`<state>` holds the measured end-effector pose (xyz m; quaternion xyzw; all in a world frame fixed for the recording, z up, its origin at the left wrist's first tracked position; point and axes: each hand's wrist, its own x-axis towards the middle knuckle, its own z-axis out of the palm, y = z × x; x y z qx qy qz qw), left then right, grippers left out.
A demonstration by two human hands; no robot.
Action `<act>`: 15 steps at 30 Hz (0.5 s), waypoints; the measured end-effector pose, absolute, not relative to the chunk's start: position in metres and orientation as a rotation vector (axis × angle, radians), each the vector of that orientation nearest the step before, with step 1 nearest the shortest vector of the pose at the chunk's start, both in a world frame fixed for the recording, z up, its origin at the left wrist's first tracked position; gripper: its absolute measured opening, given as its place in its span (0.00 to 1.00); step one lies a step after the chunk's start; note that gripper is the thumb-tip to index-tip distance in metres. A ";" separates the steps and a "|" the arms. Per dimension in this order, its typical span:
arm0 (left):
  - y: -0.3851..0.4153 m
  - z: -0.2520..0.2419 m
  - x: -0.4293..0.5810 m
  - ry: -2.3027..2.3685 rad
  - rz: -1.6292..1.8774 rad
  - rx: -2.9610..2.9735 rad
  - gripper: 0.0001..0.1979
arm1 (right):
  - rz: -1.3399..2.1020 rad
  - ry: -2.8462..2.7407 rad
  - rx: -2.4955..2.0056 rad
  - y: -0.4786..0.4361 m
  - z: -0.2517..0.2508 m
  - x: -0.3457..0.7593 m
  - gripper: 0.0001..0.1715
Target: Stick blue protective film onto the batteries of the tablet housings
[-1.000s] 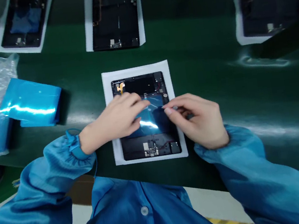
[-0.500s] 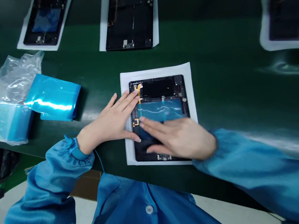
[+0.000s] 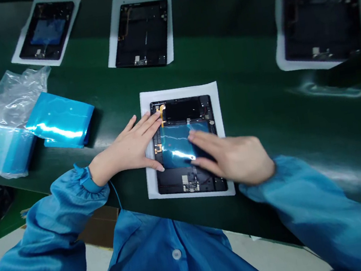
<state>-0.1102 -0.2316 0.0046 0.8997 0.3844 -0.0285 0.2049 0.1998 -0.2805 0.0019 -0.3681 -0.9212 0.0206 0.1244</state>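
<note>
An opened tablet (image 3: 173, 179) with its inner parts showing lies on a white sheet (image 3: 215, 103) in front of me. A shiny blue film (image 3: 176, 143) covers the middle of it. My left hand (image 3: 131, 147) lies flat with fingers spread, its fingertips on the tablet's left edge near an orange flex cable (image 3: 163, 114). Over the right part of the blue film is my right hand (image 3: 238, 156), fingers stretched out and thumb apart, fingertips at the film. Neither hand grips anything. The right palm hides the tablet's right edge in part.
Blue film sheets (image 3: 62, 117) lie in a stack at the left, beside a clear plastic bag (image 3: 21, 93) with more blue sheets. Further opened tablets on white sheets stand behind: one far left (image 3: 31, 47), one at centre (image 3: 141, 35), one at right (image 3: 320, 28). The table (image 3: 249, 98) is dark green.
My right hand has slid right across the blue film, uncovering its left part and the tablet's lower middle. My left hand stays on the tablet's left edge. The whole view has shifted slightly.
</note>
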 end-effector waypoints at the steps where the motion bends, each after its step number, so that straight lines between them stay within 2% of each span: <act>1: -0.231 0.004 -0.111 1.075 -0.078 2.508 0.65 | 0.029 -2.663 -1.178 -0.280 0.001 0.205 0.32; 5: -0.231 0.005 -0.111 1.105 -0.102 2.502 0.66 | 0.023 -2.712 -1.063 -0.303 0.000 0.223 0.32; 8: -0.230 0.010 -0.108 1.113 -0.161 2.487 0.65 | -0.017 -2.699 -0.951 -0.318 -0.002 0.228 0.28; 15: -0.229 0.011 -0.108 1.153 -0.228 2.484 0.65 | -0.091 -2.606 -1.249 -0.279 -0.016 0.214 0.32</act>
